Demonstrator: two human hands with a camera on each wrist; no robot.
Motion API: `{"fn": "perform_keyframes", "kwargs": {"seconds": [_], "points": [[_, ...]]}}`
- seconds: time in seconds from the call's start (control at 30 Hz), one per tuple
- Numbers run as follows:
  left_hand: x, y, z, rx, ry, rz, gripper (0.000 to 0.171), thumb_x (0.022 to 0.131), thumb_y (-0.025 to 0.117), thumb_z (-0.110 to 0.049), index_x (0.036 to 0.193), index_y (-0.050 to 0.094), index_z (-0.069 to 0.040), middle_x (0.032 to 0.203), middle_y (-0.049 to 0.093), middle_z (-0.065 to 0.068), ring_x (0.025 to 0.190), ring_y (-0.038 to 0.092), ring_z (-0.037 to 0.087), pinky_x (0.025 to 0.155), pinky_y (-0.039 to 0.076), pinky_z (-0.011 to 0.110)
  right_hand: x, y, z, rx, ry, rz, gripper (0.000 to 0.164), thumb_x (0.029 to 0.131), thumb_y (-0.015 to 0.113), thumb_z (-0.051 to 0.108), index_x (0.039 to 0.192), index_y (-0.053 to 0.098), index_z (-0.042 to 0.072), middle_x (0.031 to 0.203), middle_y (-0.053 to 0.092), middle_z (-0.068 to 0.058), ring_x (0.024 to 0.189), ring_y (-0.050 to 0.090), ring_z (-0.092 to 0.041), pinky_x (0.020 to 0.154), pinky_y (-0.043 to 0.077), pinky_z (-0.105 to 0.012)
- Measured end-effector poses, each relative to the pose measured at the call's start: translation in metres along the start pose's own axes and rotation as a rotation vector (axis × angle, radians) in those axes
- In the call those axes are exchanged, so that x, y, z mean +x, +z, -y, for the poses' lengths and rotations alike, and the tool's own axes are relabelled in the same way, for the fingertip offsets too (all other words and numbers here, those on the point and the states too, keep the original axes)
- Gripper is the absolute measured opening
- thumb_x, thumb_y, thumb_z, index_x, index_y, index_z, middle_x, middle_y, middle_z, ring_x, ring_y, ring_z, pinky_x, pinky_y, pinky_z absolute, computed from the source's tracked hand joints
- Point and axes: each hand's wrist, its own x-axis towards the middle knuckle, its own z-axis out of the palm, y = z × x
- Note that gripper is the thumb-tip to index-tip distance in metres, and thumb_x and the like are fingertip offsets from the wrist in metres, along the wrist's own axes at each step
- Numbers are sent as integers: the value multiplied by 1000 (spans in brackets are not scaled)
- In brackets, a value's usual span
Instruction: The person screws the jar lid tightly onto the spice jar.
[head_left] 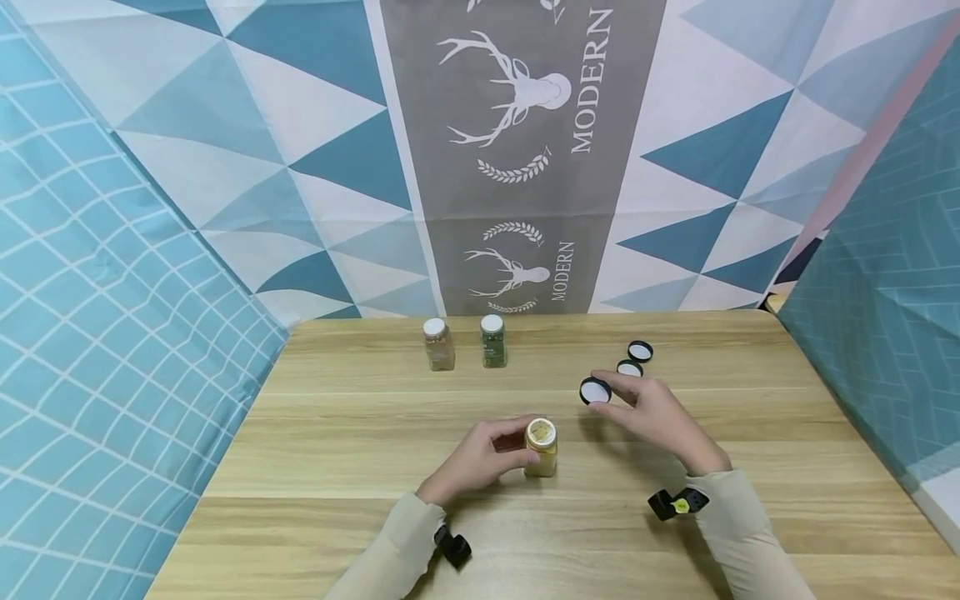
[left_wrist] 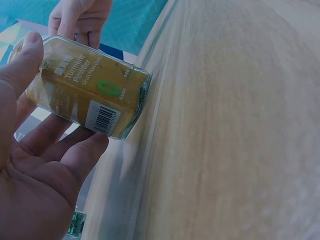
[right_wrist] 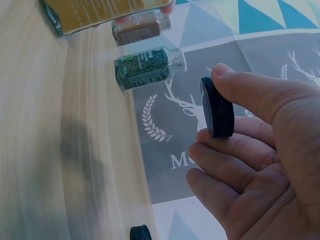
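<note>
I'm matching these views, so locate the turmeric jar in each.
Head: turmeric jar lower middle, in the left hand.
Left wrist: upper left, label showing.
Right wrist: top left, cut off by the picture's edge.
Shared landmark: the green-filled jar, cut off in left wrist.

The turmeric jar (left_wrist: 87,82) is mustard yellow, with white lettering, a green ring and a black-and-white barcode. Beyond it are a dark-green jar (head_left: 493,346) and a reddish-brown jar (head_left: 440,351), white-topped. To its right, the lids (head_left: 596,391) are black with white insides. The table (head_left: 337,425) is pale yellow-brown, streaked. Behind the turmeric jar, the backdrop (head_left: 495,200) sets blue and white triangles around a grey panel of white stags; left of it, a light-blue cloth (head_left: 97,275) bears a white grid.
</note>
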Motion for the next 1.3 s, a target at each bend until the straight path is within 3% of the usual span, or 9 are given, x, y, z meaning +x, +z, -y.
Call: {"fn": "perform_keyframes", "kwargs": {"seconds": [0.87, 1.3], "points": [[-1, 1, 2, -39, -4, 1, 54, 95, 76, -28, 145, 60, -17, 146, 61, -4, 130, 61, 13, 109, 52, 28, 0, 9, 12, 6, -72, 42, 47, 93, 79, 14, 134, 64, -3, 137, 66, -21, 126, 63, -40, 106, 52, -50], [-2, 2, 1, -20, -3, -19, 54, 94, 78, -30, 144, 62, -19, 145, 62, -5, 129, 62, 13, 107, 52, 25, -1, 12, 14, 15, -70, 62, 49, 94, 78, 24, 135, 65, 1, 138, 65, -19, 127, 63, -39, 107, 52, -51]]}}
